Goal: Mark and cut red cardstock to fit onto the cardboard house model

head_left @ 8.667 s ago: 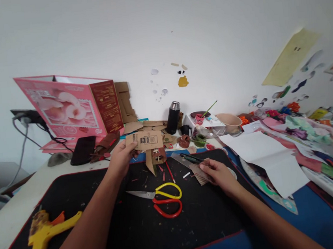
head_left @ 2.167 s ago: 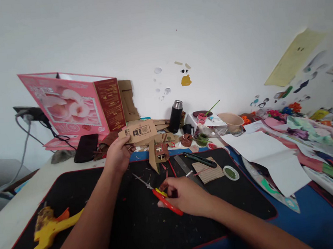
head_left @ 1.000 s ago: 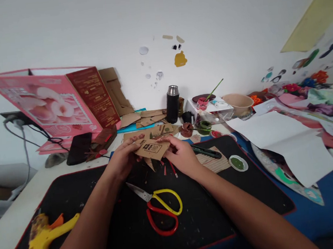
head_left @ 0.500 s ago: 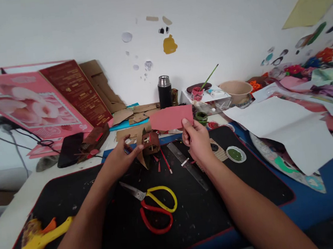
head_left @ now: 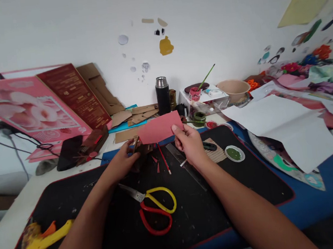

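My right hand (head_left: 189, 141) pinches a piece of pink paper (head_left: 161, 128) at its right end, thumb on top, and holds it up over the mat. My left hand (head_left: 124, 157) is closed on the edge of a small brown cardboard model (head_left: 141, 153). The pink paper's left end overlaps this model and partly hides it. Below them on the black mat lie scissors (head_left: 157, 204) with one yellow and one red handle, spread apart. A red pencil (head_left: 164, 159) rests near the model beside small pink paper scraps (head_left: 158, 167). A clear ruler (head_left: 189, 169) lies partly under my right hand.
A yellow glue gun (head_left: 39, 245) lies at the left. Behind stand a black flask (head_left: 162, 95), a green paint jar (head_left: 199, 118) and a pink bag (head_left: 45, 101). A dish of green paint (head_left: 234, 154) and white paper (head_left: 282, 128) are at the right.
The pink paper has moved left and down with my right hand, now covering part of the cardboard model. My left hand has closed on the model, which has tilted.
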A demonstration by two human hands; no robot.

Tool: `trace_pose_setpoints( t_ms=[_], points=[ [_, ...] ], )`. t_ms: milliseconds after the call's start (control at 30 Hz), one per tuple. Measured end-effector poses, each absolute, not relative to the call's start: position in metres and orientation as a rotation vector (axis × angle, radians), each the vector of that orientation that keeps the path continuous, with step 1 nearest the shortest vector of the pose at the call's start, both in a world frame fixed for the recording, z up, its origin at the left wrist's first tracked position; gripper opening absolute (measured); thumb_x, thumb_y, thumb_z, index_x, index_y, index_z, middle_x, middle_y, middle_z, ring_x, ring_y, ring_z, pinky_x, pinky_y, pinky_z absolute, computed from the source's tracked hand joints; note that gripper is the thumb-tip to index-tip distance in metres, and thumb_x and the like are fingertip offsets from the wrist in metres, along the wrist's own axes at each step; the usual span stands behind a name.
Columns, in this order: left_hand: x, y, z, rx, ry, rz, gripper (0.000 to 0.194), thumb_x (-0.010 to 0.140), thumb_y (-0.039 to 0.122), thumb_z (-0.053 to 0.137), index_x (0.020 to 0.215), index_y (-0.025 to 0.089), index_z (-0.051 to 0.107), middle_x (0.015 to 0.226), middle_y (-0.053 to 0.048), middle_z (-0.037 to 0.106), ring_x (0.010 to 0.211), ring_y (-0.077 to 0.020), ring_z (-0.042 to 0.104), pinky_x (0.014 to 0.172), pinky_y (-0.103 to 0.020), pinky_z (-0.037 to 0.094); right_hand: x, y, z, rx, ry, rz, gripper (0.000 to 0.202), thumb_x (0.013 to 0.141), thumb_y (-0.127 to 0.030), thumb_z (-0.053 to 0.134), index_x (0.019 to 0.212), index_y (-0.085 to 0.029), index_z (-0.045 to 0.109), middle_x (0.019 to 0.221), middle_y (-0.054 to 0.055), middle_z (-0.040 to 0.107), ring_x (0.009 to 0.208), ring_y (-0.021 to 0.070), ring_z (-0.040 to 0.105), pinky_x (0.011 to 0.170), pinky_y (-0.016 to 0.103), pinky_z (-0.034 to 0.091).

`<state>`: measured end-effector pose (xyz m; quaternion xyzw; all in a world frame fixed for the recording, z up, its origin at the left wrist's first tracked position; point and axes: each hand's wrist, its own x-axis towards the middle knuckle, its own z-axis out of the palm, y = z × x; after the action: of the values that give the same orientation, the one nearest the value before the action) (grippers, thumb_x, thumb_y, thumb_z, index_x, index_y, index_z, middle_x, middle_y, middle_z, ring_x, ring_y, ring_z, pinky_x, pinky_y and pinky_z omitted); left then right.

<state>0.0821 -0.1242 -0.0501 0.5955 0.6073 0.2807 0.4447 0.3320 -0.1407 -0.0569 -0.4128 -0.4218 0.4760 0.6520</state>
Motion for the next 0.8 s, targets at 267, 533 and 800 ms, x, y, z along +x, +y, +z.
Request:
trace_pose_setpoints(
  t_ms=[267,533,800],
  points=[
    [0.091,-0.126,-0.048,1.136,1.305,0.927,0.081,0.078,0.025,0.08,0.153,0.022,0.05,0.126,-0.013,0.075,0.082,-0.0213,0.075,0.054,-0.025,0.06,0.33,-0.148,-0.05,-0.969,-1.08,1.032,0.051,0.086,-0.068,0.08,0.074,-0.023,0.058,0.048,-0.008,0.049,0.04,0.0089,0.039,0.04,0.023,0.027],
    [0.094,-0.125,-0.048,0.889,1.173,0.978,0.045,0.072,0.024,0.085,0.115,0.019,0.073,0.115,-0.011,0.079,0.089,-0.0215,0.078,0.058,-0.022,0.059,0.328,-0.151,-0.048,-0.981,-1.113,1.045,0.05,0.086,-0.068,0.079,0.076,-0.022,0.06,0.047,-0.008,0.049,0.04,0.0094,0.04,0.039,0.022,0.028],
    [0.092,-0.12,-0.05,0.75,1.203,1.194,0.048,0.08,0.009,0.075,0.125,0.019,0.061,0.104,-0.009,0.079,0.08,-0.0187,0.077,0.065,-0.029,0.065,0.328,-0.145,-0.056,-0.964,-1.019,1.068,0.05,0.085,-0.064,0.081,0.075,-0.023,0.056,0.048,-0.01,0.046,0.038,0.0078,0.037,0.038,0.02,0.027]
  ],
)
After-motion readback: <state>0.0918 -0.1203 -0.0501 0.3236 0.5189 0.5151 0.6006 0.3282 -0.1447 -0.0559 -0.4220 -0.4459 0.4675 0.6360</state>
